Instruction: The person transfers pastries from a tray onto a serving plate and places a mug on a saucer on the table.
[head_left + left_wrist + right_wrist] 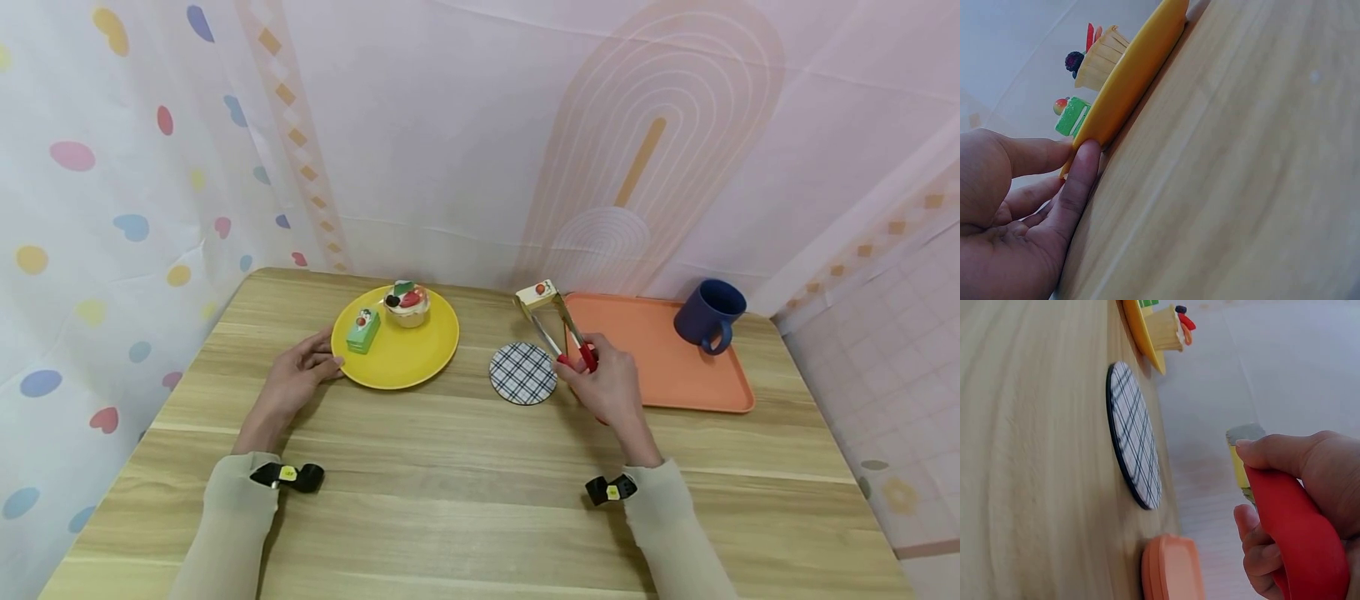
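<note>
With thumb and fingers my left hand (294,377) pinches the near-left rim of a yellow plate (405,364). On that plate stand a green cake slice (363,332) and a cupcake (407,305) topped with berries. My right hand (609,385) grips red-handled tongs (587,357) near the orange tray's left edge. Between the tong tips is a pale yellow cake slice (537,294) with a red fruit on top, held up beyond the coaster. In the right wrist view the red handle (1294,531) covers part of this yellow slice (1240,465).
A round checked coaster (522,374) lies between plate and tray. The orange tray (637,333) at the right carries a dark blue mug (705,312) at its back right corner. Behind the wooden table (450,500) hangs a patterned curtain (435,133).
</note>
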`<state>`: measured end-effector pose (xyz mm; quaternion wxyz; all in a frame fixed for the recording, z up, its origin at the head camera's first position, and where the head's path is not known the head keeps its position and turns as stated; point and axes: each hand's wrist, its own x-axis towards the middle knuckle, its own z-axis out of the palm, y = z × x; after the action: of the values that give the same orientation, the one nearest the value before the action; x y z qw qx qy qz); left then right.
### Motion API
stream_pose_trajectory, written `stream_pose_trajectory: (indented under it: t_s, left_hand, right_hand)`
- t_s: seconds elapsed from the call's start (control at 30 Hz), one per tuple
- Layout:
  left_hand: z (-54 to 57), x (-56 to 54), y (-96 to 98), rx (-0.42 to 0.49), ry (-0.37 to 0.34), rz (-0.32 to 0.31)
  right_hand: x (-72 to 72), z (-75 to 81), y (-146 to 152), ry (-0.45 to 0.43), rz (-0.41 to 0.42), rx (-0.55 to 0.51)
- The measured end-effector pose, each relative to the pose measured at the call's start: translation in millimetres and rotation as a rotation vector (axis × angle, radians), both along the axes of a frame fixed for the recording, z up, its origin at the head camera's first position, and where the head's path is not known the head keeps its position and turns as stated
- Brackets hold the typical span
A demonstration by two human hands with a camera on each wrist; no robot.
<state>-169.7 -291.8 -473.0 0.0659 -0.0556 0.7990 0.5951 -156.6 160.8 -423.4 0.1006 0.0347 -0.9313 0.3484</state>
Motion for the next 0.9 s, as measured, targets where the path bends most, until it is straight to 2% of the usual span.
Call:
stream_pose_trajectory:
  t_s: [0.43, 0.9]
  left_hand:
    - [-0.9, -0.7, -1.1, -0.031, -0.008, -0.009]
    - [-1.4, -1.2, -0.1, -0.013, -0.017, 0.007]
  right_hand:
    - [4.4, -0.5, -17, -0.043, 0.053, 0.011]
    - [5.7, -0.2, -34, -0.058, 0.097, 0.015]
